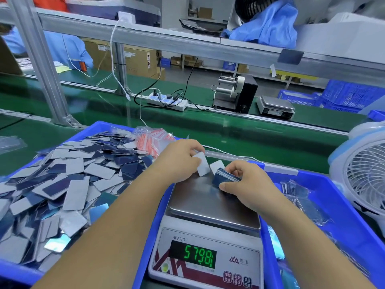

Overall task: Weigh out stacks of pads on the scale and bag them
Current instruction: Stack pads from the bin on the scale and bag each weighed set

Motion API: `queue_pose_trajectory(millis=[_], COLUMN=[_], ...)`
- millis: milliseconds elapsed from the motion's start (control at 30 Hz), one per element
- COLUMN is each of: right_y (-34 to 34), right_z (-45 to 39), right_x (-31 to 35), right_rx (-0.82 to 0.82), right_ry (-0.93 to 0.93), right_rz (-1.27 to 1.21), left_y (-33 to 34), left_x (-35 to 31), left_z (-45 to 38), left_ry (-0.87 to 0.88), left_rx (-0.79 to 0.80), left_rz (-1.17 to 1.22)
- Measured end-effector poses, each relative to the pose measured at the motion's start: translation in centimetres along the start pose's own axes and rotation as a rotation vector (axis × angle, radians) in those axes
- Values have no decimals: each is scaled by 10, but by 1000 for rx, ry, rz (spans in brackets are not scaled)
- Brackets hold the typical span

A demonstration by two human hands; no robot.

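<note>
Left of the scale (210,217), a blue bin (100,127) holds loose pads (68,180); left hand (179,159) pinches one pad (202,163), right hand (248,184) grips a stack (226,177); display reads 5798.

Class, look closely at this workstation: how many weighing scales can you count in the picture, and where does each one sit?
2. One scale sits in front between the blue bins, under both hands, its display lit. A second scale stands on the green belt beyond, right of the black dispenser. Others may be hidden.

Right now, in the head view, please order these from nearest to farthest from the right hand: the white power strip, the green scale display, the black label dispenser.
From the right hand:
1. Green scale display, below it.
2. White power strip, beyond, left.
3. Black label dispenser, beyond; too close to call against the strip.
</note>
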State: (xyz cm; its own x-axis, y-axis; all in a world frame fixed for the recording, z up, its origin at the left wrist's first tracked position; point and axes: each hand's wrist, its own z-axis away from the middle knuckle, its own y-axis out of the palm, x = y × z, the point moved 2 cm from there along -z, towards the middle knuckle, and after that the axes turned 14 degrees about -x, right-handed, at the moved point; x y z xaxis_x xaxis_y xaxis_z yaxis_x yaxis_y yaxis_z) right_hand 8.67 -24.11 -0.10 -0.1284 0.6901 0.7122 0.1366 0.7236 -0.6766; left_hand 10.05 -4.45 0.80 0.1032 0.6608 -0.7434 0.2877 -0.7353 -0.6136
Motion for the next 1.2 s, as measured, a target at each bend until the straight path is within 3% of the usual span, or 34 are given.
queue_pose_trajectory(millis=[333, 500, 633, 767, 833, 933, 1000, 1067, 1200], right_y=[-1, -7, -12, -12, -12, -14, -13, -9, -2], right_z=[2, 0, -1, 3, 4, 4, 4, 6, 7], right_x=[-1, -5, -5, -2, -2, -2, -1, 2, 6], right_rx=[21, 14, -7, 50, 50, 9, -5, 8, 43], right_ry=[-112, -115, -141, -206, -221, -256, -273, -297, -364], right_rz=[-18, -68, -80, -18, 37, 90, 93, 136, 228], left_y=[16, 9, 9, 9, 8, 10, 15, 24, 39], left_x=[-12, -9, -8, -9, -12, -25, -38, -43, -46], left_z=[8, 7, 11, 16, 18, 18, 22, 26, 32], left_ry=[92, -25, -162, -147, -133, -83, -134, -185, -155], left_rx=[157, 149, 258, 371, 349, 188, 163, 231, 367], left_rz=[184, 347, 539, 528, 494, 418, 574, 742, 747])
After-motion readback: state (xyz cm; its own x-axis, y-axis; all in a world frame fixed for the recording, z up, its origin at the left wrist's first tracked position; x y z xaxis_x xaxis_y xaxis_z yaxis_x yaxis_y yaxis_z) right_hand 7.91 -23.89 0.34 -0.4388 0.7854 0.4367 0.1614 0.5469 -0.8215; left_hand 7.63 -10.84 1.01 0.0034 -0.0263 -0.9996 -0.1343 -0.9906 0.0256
